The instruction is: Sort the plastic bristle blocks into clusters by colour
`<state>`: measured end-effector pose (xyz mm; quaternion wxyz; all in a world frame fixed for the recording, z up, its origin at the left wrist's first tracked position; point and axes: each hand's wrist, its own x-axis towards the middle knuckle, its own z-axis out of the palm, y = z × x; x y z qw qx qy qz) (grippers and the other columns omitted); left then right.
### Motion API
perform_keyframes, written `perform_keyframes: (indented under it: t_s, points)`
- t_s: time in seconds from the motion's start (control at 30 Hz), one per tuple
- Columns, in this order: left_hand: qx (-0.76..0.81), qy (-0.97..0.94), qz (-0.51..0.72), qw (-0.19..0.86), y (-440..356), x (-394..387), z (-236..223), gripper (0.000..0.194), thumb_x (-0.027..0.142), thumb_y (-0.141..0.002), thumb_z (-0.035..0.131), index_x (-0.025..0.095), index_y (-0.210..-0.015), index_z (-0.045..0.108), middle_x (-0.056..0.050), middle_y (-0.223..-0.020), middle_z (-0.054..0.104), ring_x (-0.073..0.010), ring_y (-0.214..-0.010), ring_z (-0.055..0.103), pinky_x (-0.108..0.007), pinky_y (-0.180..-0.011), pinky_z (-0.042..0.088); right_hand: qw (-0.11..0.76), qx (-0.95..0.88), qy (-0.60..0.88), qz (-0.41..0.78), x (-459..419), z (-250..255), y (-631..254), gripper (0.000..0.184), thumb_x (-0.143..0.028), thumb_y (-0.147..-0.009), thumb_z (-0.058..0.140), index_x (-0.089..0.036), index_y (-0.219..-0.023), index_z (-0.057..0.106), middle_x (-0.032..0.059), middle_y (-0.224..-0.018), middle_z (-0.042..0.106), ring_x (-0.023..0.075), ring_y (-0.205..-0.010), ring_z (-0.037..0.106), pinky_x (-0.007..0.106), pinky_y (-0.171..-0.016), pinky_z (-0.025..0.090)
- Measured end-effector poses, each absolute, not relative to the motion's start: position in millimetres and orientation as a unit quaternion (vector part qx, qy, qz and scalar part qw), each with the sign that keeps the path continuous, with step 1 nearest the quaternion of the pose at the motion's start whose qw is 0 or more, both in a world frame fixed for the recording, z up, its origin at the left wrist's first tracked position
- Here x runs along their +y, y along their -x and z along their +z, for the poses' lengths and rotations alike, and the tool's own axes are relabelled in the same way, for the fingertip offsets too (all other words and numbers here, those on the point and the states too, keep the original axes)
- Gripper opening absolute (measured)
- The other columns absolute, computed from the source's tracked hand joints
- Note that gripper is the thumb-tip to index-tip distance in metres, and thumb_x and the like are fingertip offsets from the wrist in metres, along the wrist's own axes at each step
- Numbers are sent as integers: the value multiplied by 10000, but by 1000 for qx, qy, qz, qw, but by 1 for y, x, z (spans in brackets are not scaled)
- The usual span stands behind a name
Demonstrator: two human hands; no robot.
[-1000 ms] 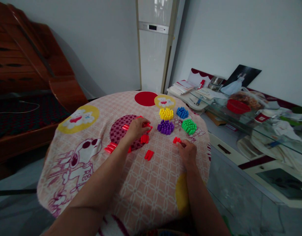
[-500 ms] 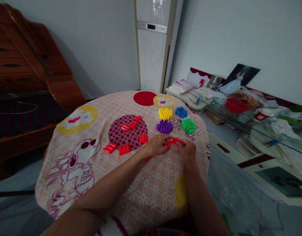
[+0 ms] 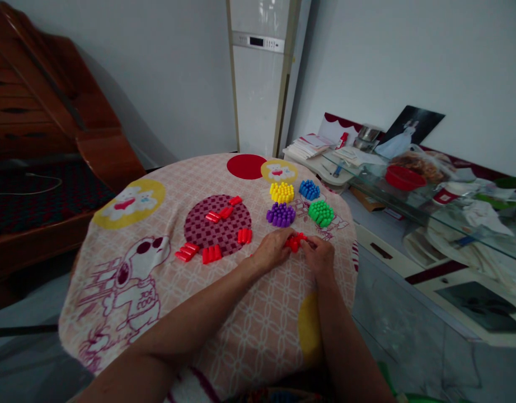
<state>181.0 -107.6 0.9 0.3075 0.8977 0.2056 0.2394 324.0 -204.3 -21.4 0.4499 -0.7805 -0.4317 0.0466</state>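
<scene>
Between my two hands, red plastic pieces [image 3: 295, 242] are held together just above the cloth, in front of the purple cluster. My left hand [image 3: 275, 247] is closed on the left part of them, and my right hand [image 3: 319, 254] pinches the right part. Fingers hide how the pieces meet. Beyond my hands stand clusters of small upright pegs: purple [image 3: 280, 214], yellow [image 3: 282, 192], blue [image 3: 309, 190] and green [image 3: 320, 213]. To the left lie more red pieces: one group [image 3: 244, 236] near my left wrist, another [image 3: 211, 254] further left, and a third [image 3: 187, 252] beside it.
A patterned cloth [image 3: 258, 330] covers the round table. Further red pieces [image 3: 219, 215] lie on its dark checked circle. At right, a glass shelf [image 3: 442, 218] carries papers, a red bowl [image 3: 404, 178] and bags. A wooden bench [image 3: 102, 151] stands at left, a white cabinet unit [image 3: 258, 95] behind.
The red pieces in my two hands, apart before, have come together. My left hand has moved slightly right, toward my right hand. The clusters stay as they were.
</scene>
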Motion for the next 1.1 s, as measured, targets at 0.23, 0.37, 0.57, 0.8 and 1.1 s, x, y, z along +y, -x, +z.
perform_keyframes:
  t_s: [0.23,0.37,0.57,0.8,1.1]
  points:
    - [256,-883,238,314,-184,-110,-5,395,151,-744,650,173,-1133,581,-82,-1017,677,-194,-870,648,-306,-780,523,497,-411,764,10,-209,-10,-321,416,-455,-888,444,-185,-599,574,5,-551,565,143,-543,477,270,-550,332]
    - [276,-882,220,310,-185,-109,-6,541,156,-743,669,155,-1266,528,-78,-1013,673,-193,-846,659,-317,-793,532,527,-426,734,41,-207,-9,-321,415,-464,-910,397,-175,-699,607,13,-646,593,153,-622,513,269,-616,385]
    - [263,-895,223,283,-191,-107,-11,501,120,-773,639,141,-1263,539,-110,-1043,683,-231,-965,658,-364,-908,519,534,-444,710,122,-204,-8,-318,440,-473,-901,378,-163,-759,656,21,-694,615,165,-693,547,270,-664,426]
    - [237,-905,231,268,-196,-107,-17,435,123,-794,629,135,-1223,561,-137,-1130,658,-244,-1035,640,-365,-913,520,547,-424,711,129,-205,-18,-323,464,-497,-890,459,-127,-963,729,51,-798,689,175,-697,575,275,-639,437]
    - [348,-873,275,202,-146,-43,18,358,99,-803,577,133,-1154,639,-113,-1067,687,-189,-874,662,-325,-848,537,561,-421,703,119,-207,-22,-326,414,-487,-905,493,-151,-805,714,42,-743,687,155,-620,546,267,-592,435]
